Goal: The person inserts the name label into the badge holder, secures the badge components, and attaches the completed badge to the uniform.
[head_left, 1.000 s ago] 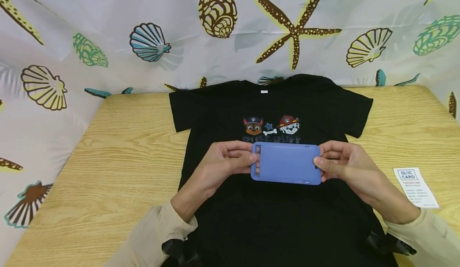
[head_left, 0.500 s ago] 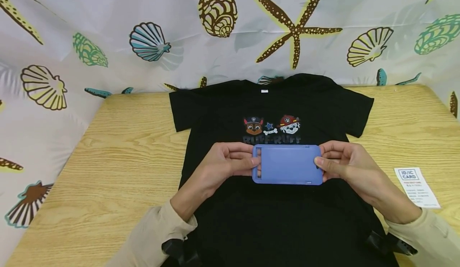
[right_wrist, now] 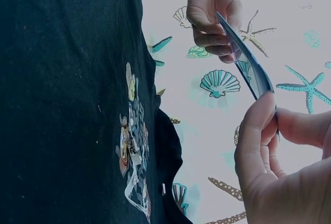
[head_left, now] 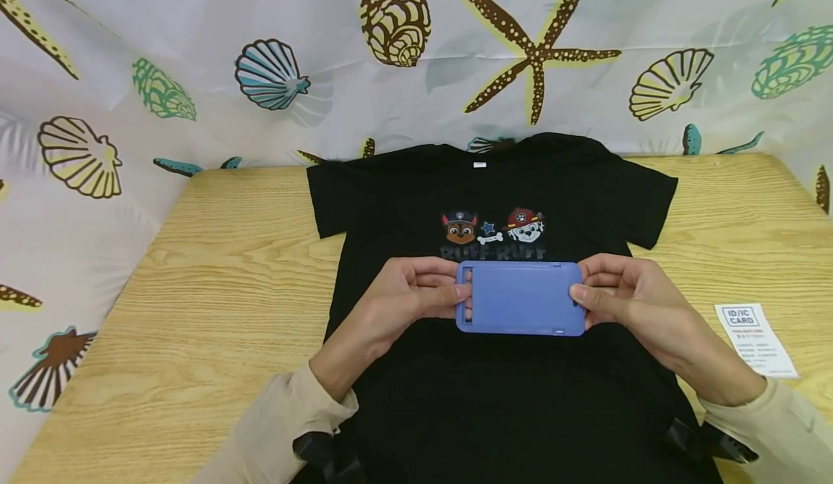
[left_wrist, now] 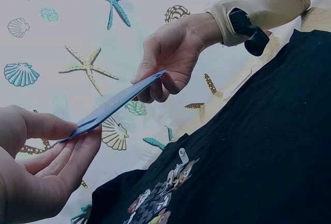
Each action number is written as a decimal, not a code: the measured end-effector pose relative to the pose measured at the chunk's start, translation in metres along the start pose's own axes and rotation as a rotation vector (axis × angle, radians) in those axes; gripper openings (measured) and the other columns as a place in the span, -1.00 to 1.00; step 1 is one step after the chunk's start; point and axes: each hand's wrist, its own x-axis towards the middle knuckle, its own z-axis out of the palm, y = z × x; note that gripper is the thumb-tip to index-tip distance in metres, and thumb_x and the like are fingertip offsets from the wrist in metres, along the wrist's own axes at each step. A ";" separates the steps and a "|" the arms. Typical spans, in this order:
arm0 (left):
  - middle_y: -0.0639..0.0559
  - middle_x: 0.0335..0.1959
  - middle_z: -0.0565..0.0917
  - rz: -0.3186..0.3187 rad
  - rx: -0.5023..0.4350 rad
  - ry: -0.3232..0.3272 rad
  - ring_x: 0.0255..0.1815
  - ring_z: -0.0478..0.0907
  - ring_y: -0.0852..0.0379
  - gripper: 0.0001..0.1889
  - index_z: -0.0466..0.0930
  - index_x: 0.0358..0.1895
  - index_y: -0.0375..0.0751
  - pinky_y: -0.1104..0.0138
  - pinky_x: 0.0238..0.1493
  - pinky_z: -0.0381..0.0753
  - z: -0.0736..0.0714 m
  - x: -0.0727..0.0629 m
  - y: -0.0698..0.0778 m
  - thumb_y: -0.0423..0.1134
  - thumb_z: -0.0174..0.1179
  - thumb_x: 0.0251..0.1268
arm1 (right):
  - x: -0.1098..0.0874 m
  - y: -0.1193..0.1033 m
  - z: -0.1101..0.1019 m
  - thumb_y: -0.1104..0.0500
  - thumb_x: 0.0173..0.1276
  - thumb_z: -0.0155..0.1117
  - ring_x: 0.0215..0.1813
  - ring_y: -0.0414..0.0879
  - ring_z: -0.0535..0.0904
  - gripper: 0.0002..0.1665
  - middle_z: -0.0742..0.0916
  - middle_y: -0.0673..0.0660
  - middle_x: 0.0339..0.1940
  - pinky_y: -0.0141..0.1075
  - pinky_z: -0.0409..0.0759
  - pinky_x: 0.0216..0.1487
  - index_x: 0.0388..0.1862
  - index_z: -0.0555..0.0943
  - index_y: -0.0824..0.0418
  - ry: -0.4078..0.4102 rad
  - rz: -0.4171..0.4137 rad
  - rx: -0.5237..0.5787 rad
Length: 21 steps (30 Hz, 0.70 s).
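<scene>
One seashell-and-starfish cloth (head_left: 364,108) backs the scene, cut off by the upper and side edges. Before it lies one wooden tabletop (head_left: 228,252), its near side out of frame. One black T-shirt (head_left: 507,404) lies spread on it, hem cut off below; two dog faces show on its chest, with dark lettering hard to make out. Two beige sleeves (head_left: 280,412) reach in from below. The left hand (head_left: 390,299) and right hand (head_left: 634,299) face each other, thumbs uppermost, the fingers of each pinching one end of a single blue case (head_left: 523,299), level above the shirt; their tips are partly hidden beneath it. One white paper slip (head_left: 751,336) lies beyond the right wrist, which covers one edge; its small print is illegible.
</scene>
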 end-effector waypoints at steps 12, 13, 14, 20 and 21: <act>-0.17 -0.25 0.74 0.005 -0.005 -0.014 -0.30 0.71 0.08 -0.72 0.54 0.00 -0.57 0.09 -0.10 0.66 -0.001 0.000 0.001 -0.52 0.22 0.23 | 0.000 -0.002 0.000 0.36 0.36 0.22 -0.38 -0.12 0.63 -0.90 0.67 0.09 -0.34 -0.28 0.68 -0.34 -0.17 0.52 0.31 -0.021 -0.025 -0.004; -0.17 -0.25 0.74 0.007 -0.006 -0.016 -0.31 0.71 0.08 -0.72 0.54 0.00 -0.57 0.09 -0.10 0.66 -0.001 0.000 0.001 -0.52 0.22 0.23 | 0.000 -0.002 0.000 0.36 0.36 0.22 -0.38 -0.12 0.63 -0.90 0.67 0.09 -0.34 -0.28 0.68 -0.34 -0.17 0.52 0.31 -0.023 -0.025 -0.004; -0.16 -0.26 0.74 0.007 -0.006 -0.016 -0.31 0.71 0.08 -0.72 0.54 0.00 -0.57 0.10 -0.10 0.66 -0.001 0.000 0.001 -0.52 0.22 0.23 | 0.000 -0.002 0.000 0.36 0.36 0.22 -0.38 -0.12 0.63 -0.91 0.67 0.09 -0.33 -0.28 0.68 -0.34 -0.17 0.52 0.31 -0.024 -0.025 -0.004; -0.17 -0.26 0.74 0.005 0.002 -0.014 -0.32 0.71 0.09 -0.73 0.54 -0.01 -0.58 0.10 -0.10 0.66 -0.001 0.000 0.002 -0.53 0.21 0.23 | 0.000 -0.002 -0.001 0.36 0.37 0.22 -0.38 -0.12 0.63 -0.91 0.68 0.09 -0.33 -0.28 0.68 -0.33 -0.18 0.52 0.30 -0.027 -0.027 -0.007; -0.17 -0.25 0.74 0.004 0.003 -0.013 -0.32 0.71 0.09 -0.72 0.54 -0.01 -0.58 0.10 -0.10 0.66 -0.001 0.000 0.002 -0.53 0.21 0.23 | 0.000 -0.002 -0.001 0.36 0.37 0.22 -0.38 -0.12 0.63 -0.91 0.68 0.09 -0.33 -0.28 0.68 -0.33 -0.17 0.52 0.31 -0.026 -0.027 -0.006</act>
